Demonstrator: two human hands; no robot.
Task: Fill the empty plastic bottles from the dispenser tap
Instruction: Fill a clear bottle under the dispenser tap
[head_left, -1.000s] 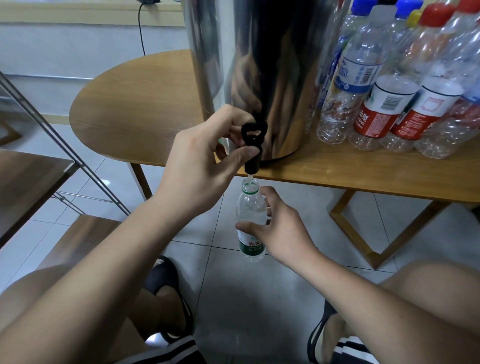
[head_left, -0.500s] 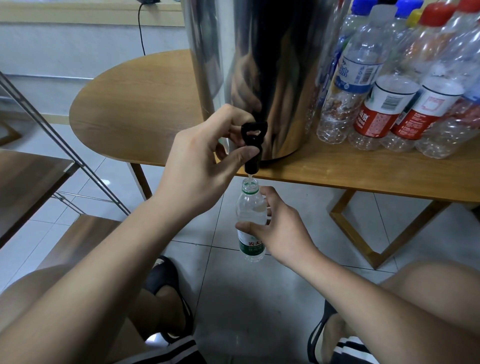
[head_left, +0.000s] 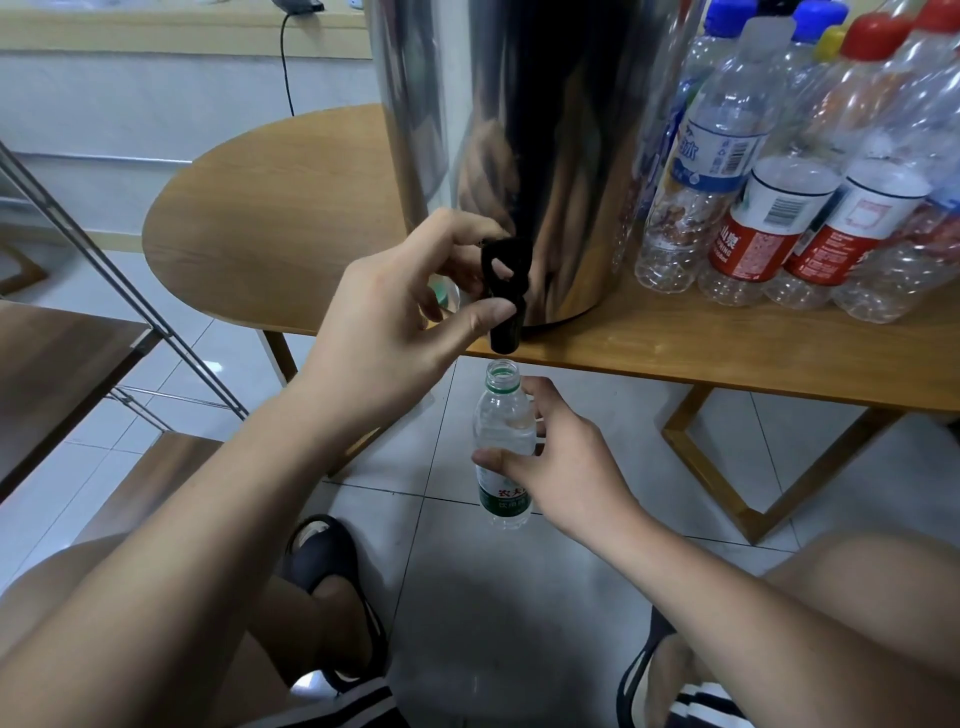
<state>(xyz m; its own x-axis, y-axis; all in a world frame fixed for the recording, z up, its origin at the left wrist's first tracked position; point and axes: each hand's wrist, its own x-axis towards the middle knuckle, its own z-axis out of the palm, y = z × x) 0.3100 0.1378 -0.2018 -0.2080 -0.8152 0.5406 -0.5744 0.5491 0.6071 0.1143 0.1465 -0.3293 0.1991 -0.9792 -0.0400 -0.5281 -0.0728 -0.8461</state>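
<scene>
A steel dispenser (head_left: 524, 130) stands on the wooden table (head_left: 291, 197), its black tap (head_left: 505, 296) hanging over the front edge. My left hand (head_left: 410, 317) pinches the tap lever between thumb and fingers. Just below the spout my right hand (head_left: 561, 462) grips a small clear bottle (head_left: 504, 415) with a green label and green neck ring, upright and uncapped. The bottle's mouth sits a little under the spout. No stream of water is visible.
Several capped plastic bottles (head_left: 769, 208) with red, blue and yellow caps stand on the table right of the dispenser. A wooden bench (head_left: 62, 374) and metal bars (head_left: 124, 291) are at left. My knees and black slippers (head_left: 332, 587) are over the tiled floor.
The bottle has dropped slightly, leaving a small gap under the spout. A thin stream seen earlier at the spout is no longer visible. Both hands keep their holds.
</scene>
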